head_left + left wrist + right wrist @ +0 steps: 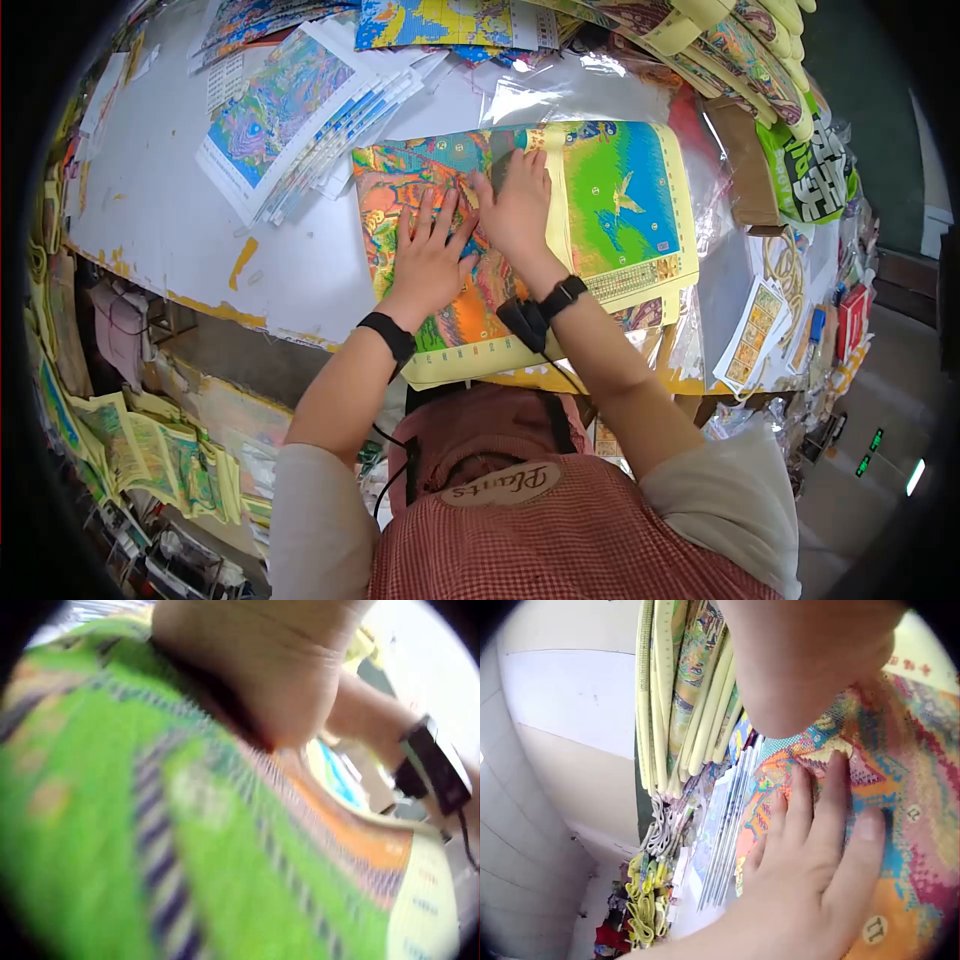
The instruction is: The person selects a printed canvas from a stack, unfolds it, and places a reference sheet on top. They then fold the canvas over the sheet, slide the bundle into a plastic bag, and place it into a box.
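On the surface, the printed sheet lies at the near edge; it should handle as light, soft and easily creased, best taken by opposite corners of its pale border. The left hand rests on it, grip spread; the right hand does likewise, fingers extended, thumb apart.

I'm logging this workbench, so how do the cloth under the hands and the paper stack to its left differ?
The cloth has a pale yellow border; the paper stack has white margins. The cloth looks larger and folded over; the paper stack is several staggered sheets. The left hand and right hand rest on the cloth; neither touches the paper stack. Both carry colorful printing and lie on the table.
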### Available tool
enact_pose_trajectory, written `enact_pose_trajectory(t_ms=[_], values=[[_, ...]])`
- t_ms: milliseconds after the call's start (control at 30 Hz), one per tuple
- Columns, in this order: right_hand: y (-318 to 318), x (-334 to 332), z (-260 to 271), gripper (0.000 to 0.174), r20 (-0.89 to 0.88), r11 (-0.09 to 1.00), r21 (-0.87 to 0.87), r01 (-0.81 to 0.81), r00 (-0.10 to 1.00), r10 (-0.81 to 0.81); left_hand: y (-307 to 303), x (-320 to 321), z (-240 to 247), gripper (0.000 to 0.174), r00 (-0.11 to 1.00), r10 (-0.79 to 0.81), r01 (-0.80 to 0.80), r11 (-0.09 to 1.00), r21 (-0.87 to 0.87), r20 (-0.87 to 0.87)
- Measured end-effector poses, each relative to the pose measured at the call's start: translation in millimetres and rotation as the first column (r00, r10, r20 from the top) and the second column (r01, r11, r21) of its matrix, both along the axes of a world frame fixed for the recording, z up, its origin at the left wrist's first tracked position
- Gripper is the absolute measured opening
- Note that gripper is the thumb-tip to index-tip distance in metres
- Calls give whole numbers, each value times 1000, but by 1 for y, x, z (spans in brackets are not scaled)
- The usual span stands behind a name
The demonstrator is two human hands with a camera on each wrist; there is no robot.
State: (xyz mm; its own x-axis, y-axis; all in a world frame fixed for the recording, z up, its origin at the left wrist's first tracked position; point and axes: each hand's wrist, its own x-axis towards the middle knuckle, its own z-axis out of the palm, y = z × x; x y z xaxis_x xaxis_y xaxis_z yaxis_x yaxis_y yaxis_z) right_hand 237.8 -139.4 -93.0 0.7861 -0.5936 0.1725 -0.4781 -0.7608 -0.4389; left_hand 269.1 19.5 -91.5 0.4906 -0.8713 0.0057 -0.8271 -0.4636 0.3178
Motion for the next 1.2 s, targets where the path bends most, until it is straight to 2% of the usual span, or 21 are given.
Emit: enact_pose_trajectory(t_ms=[67,167,200,267,300,333,433,467,567,633,667,733,767,800,833,867,900,1000,1033,1100,1200], values=[[-1,1,9,70,72,998,58,14,997,-19,9,8,7,68,995,-56,59,998,28,-86],[-10,-4,-1,67,91,963,267,46,993,-73,34,30,9,77,976,123,-138,988,-69,-180],[-14,-4,-8,67,84,935,350,64,991,-100,36,41,25,77,968,229,-223,972,73,-100],[-10,-18,-38,67,142,998,37,-45,989,39,37,45,5,76,997,78,-78,996,-38,4],[-10,-19,-41,67,153,986,-130,-108,980,128,32,48,2,76,997,19,-13,995,-96,68],[-12,-21,-42,70,113,984,-115,-134,983,147,25,46,0,72,994,67,-53,988,-143,89],[-5,-22,-24,72,49,994,-25,-109,993,110,21,47,0,72,992,66,-54,994,-100,112],[-6,-15,-6,75,112,974,203,-104,990,83,21,47,0,71,990,71,-59,993,-103,121],[7,11,92,73,460,881,394,-264,886,59,20,45,-2,70,988,76,-67,995,-74,135],[-6,29,81,73,699,611,626,-484,696,-165,18,45,-1,73,989,80,-79,997,-12,128],[-15,41,72,73,747,441,662,-607,584,-317,20,47,-2,73,988,83,-80,996,-25,134],[-53,43,-21,71,709,350,700,-623,543,-450,22,48,-5,72,987,82,-76,996,-50,140],[-70,40,-55,69,682,303,713,-632,526,-508,26,49,-10,70,984,179,-176,972,-155,4],[-74,38,-45,78,542,32,632,-775,412,-732,33,51,-17,67,956,259,-286,926,-246,-139],[-75,40,-46,80,541,0,606,-796,413,-733,42,53,-25,66,905,315,-400,860,-318,-285],[-75,40,-49,83,536,-26,586,-810,411,-738,56,46,-40,60,651,343,-644,722,-252,-677],[-77,37,-51,85,530,-41,568,-822,403,-746,67,42,-54,55,262,257,-809,583,-67,-930],[-83,35,-55,88,510,-138,427,-894,364,-779,74,56,-46,49,-49,-45,-776,631,9,-998],[-85,34,-58,88,509,-173,363,-915,351,-786,76,62,-51,46,-21,48,-799,600,45,-999],[-96,35,-61,92,458,-203,311,-928,334,-824,82,61,-47,44,102,79,-818,575,-38,-992],[-105,30,-69,95,312,-261,173,-950,304,-900,68,54,20,38,411,258,-716,685,-135,-874]])
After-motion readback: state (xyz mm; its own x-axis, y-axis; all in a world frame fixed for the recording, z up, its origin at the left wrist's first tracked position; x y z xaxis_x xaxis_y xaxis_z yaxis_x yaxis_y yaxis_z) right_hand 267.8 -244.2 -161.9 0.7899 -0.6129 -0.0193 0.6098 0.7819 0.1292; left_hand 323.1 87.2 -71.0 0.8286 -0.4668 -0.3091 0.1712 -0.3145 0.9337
